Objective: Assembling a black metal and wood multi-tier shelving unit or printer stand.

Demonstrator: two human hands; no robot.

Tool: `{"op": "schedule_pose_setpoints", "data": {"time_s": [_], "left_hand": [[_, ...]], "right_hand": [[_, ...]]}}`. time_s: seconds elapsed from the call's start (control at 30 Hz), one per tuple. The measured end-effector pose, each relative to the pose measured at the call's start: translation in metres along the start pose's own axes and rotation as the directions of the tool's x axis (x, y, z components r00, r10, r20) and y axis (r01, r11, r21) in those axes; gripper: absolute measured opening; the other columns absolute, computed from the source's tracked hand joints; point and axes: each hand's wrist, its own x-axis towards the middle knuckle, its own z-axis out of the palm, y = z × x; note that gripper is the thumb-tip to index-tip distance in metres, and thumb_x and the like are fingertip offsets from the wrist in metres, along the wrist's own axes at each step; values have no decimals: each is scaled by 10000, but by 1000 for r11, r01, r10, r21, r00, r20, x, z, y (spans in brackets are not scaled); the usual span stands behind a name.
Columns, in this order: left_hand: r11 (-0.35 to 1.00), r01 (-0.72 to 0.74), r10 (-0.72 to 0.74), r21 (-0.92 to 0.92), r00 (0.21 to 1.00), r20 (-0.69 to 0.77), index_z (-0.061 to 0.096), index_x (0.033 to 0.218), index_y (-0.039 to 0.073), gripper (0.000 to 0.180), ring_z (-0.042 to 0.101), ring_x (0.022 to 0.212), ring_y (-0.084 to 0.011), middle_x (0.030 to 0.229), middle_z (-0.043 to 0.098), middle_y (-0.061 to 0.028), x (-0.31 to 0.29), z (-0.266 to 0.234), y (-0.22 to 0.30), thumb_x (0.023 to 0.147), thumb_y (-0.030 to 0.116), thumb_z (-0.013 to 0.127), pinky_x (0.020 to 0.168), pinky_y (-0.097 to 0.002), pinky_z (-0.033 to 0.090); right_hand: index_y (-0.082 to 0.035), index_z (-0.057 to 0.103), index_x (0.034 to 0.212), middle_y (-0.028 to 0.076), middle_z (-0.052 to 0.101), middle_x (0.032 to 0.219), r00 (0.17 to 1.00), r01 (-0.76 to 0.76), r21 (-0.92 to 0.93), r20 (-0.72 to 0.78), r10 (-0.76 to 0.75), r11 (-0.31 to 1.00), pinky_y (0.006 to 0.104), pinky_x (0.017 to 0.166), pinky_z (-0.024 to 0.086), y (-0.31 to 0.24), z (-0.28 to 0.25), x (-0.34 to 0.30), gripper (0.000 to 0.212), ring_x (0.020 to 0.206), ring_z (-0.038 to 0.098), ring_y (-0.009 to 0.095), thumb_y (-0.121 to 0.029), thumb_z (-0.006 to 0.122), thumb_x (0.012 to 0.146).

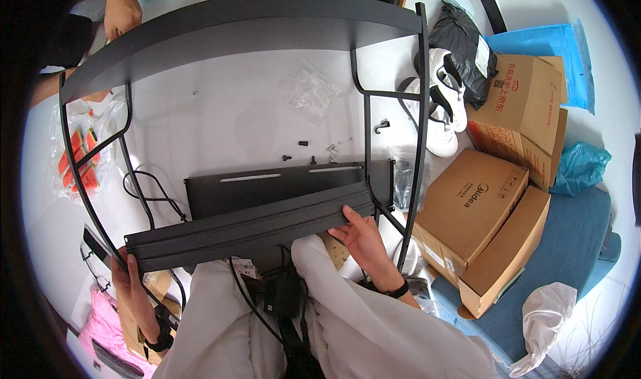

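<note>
A long black ribbed panel [247, 229] lies across my lap, its right end higher than its left. My left hand [128, 272] grips its left end, the thumb on the front. At the right, my right hand [360, 235] holds the panel's lower edge between thumb and fingers. Around it stands a black metal frame [422, 112] with a broad curved-looking black board [247, 28] across its far side. Beyond the held panel, a second black panel [220, 195] with long slots rests on the floor, partly covered.
Small screws and bolts [332, 153] lie near clear plastic wrap [314, 95]. White shoes [444, 105], cardboard boxes [477, 199] and a black bag [457, 52] crowd the right. Bagged watermelon slices [83, 158] are at left. Another person's hand [122, 12] is by the board's far left.
</note>
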Motion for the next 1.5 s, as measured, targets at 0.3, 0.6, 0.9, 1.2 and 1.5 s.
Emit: {"op": "schedule_pose_setpoints", "data": {"time_s": [0.3,0.6,0.9,1.2,1.5], "left_hand": [[992,-122,120,7,984,135,463,1365,-49,393,580,1098,-165,1204,614,-116,16,4,1,997,82,500,950,-295,449],[978,-186,169,96,973,159,355,1417,8,444,585,974,-132,1198,586,-90,40,-19,-41,1008,126,480,768,-238,457],[958,-272,271,87,962,28,338,1425,-2,476,541,1096,-198,1288,519,-128,40,-22,-38,980,69,490,882,-285,438],[929,-275,318,248,936,-153,320,1437,-23,497,475,1252,-248,1383,463,-179,19,-3,48,977,57,491,1053,-353,374],[869,-464,485,169,867,-111,394,1378,-44,413,513,1211,-257,1317,518,-198,20,40,86,990,88,441,998,-366,405]], "right_hand": [[-68,507,802,72,633,858,993,75,13,-88,-74,997,384,772,596,-7,32,11,236,807,679,206,-170,680,925],[-58,390,794,84,531,818,958,284,19,38,-284,959,396,792,607,-16,88,80,398,822,658,225,-250,723,898],[1,414,875,153,542,949,974,196,90,94,-204,976,354,827,598,-6,88,128,364,900,659,253,-267,647,952],[63,437,1369,211,536,1342,842,430,-291,471,-263,855,349,1036,459,-76,89,-40,402,1211,574,285,-75,493,995],[27,426,1327,196,533,1286,627,242,-970,134,-767,29,378,971,444,-138,-114,27,603,1148,535,298,-219,722,862]]}}
